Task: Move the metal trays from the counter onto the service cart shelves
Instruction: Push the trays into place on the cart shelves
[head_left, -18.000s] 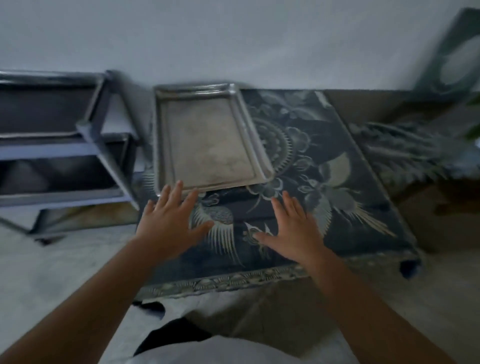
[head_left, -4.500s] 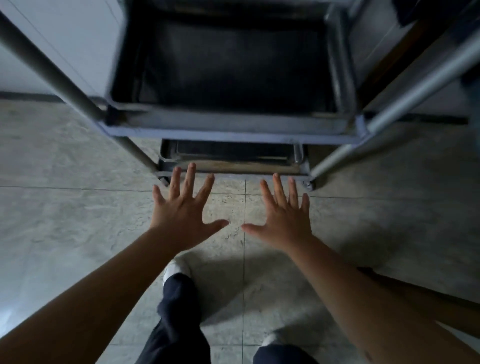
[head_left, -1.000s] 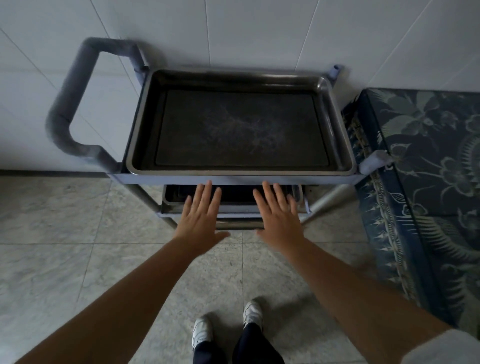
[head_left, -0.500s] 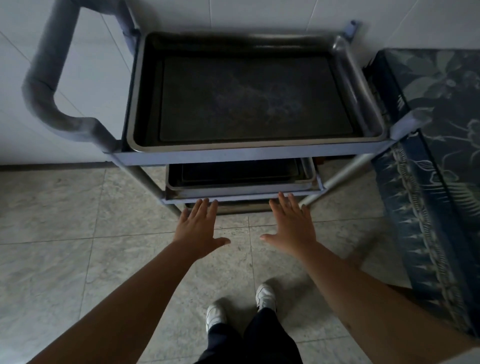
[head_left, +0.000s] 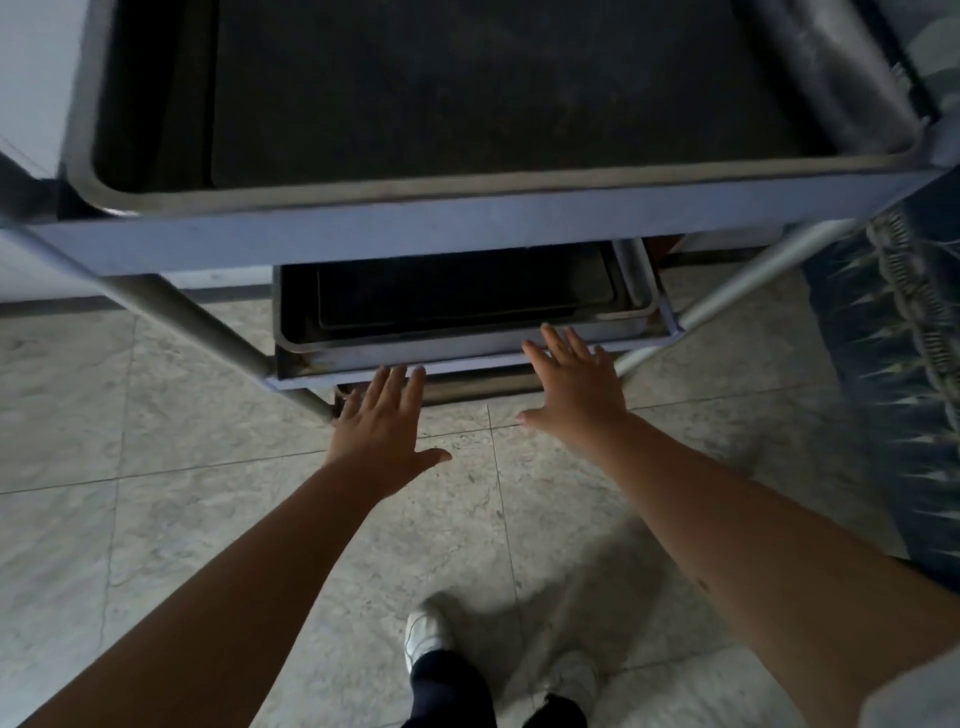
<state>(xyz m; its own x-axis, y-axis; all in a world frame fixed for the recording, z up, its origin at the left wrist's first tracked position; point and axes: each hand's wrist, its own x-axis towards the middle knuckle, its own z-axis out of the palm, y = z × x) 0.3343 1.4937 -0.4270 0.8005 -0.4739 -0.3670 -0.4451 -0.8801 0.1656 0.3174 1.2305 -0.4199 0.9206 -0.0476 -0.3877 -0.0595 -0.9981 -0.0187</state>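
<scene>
Both hands were empty, fingers spread flat: left hand (head_left: 382, 434) and right hand (head_left: 576, 387) at the middle shelf (head_left: 467, 358), where a tray (head_left: 457, 296) already sat. Risk: knuckles catching the top shelf (head_left: 415, 223), nudging the cart.

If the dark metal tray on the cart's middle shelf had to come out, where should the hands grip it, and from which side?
Grip the dark metal tray by its raised front rim, from the person's side. The top shelf covers it from above, so sliding it forward looks easiest. The left hand and right hand are open at that edge.
</scene>
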